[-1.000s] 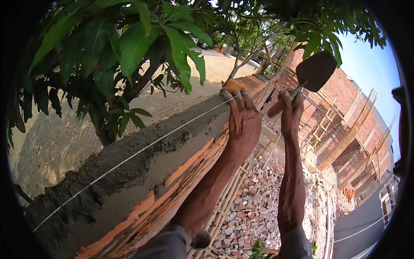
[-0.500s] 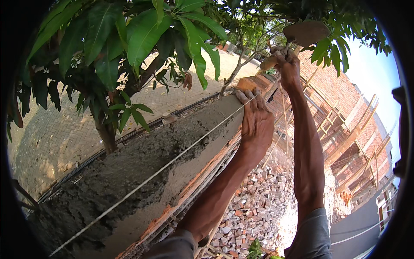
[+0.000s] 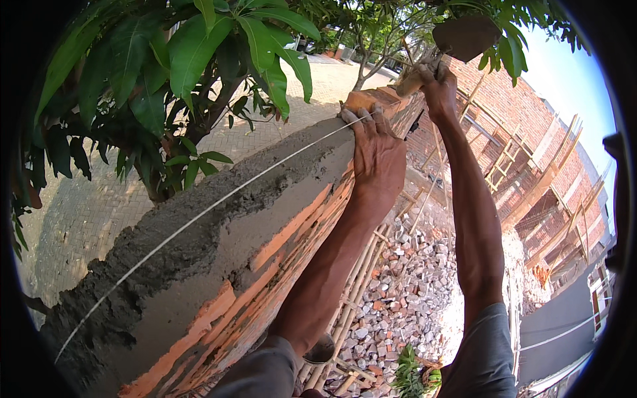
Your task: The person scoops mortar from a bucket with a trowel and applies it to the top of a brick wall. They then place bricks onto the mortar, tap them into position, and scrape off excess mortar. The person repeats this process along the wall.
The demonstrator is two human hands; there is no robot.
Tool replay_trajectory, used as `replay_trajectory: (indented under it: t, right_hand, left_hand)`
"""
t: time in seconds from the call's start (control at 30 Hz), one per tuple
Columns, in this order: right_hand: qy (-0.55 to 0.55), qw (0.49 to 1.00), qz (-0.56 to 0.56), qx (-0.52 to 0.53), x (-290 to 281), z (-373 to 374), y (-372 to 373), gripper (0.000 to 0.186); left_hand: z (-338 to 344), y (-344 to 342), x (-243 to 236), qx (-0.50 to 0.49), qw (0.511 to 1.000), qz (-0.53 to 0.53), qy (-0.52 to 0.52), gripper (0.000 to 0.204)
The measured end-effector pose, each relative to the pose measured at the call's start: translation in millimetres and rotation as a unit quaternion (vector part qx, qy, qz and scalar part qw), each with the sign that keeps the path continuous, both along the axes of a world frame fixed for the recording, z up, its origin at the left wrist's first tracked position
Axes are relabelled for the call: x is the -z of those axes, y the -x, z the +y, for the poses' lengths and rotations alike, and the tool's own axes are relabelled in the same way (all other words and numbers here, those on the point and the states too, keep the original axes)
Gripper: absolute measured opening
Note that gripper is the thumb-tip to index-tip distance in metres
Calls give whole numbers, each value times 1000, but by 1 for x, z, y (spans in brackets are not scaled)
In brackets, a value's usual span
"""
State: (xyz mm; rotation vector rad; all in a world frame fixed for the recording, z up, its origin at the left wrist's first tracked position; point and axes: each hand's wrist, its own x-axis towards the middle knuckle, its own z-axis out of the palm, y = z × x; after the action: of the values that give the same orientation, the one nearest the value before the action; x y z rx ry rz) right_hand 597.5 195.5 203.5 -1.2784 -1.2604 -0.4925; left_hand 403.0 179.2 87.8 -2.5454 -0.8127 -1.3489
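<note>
Fresh grey mortar [image 3: 179, 205] covers the top of a brick wall that runs away from me. An orange brick [image 3: 375, 99] lies at the mortar's far end. My left hand [image 3: 379, 154] holds the brick's near end, its bent fingers over the edge beside a taut white string [image 3: 219, 199]. Farther up, my right hand [image 3: 434, 83] is closed around a trowel's handle. The trowel blade [image 3: 466, 38] points upward, dark with mortar, and the handle's butt [image 3: 409, 83] is down close to the brick. Whether it touches the brick I cannot tell.
Leafy branches [image 3: 199, 53] hang over the wall's left side, above a paved yard [image 3: 79, 219]. To the right below lie broken brick rubble [image 3: 411, 285] and bamboo poles [image 3: 361, 285]. A brick building with wooden scaffolding [image 3: 531, 192] stands beyond.
The view has shifted, showing more of the wall's right face. My right hand has come lower towards the brick, with the trowel handle nearer to it. My left hand stays at the brick.
</note>
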Motion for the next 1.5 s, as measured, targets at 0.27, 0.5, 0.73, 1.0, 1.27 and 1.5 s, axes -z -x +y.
replay_trajectory:
  t: [0.27,0.5,0.73,1.0,1.27,1.5]
  right_hand:
    - [-47,982,180,-14,209,-160,55,15]
    - [415,731,423,337,622,-396,130,35]
    - [589,406,580,389,864,-641,396,32]
    - [331,285,827,354,928,-714,548,27]
    - [304,262,790,464,1101,-742,612,22]
    - [420,280,764,401,1231,-771,613,30]
  left_hand:
    - [-60,17,70,170,980,-91,-57,41]
    - [-117,106,361,189,853,338,348,43]
    - [-180,264,531,101,528,734,415,46]
    - [-184,296,602,169,547,750,331,31]
    - [-158,288,653,-73,532,602,590,32]
    - [-150,268,706,-82,458,700,541,25]
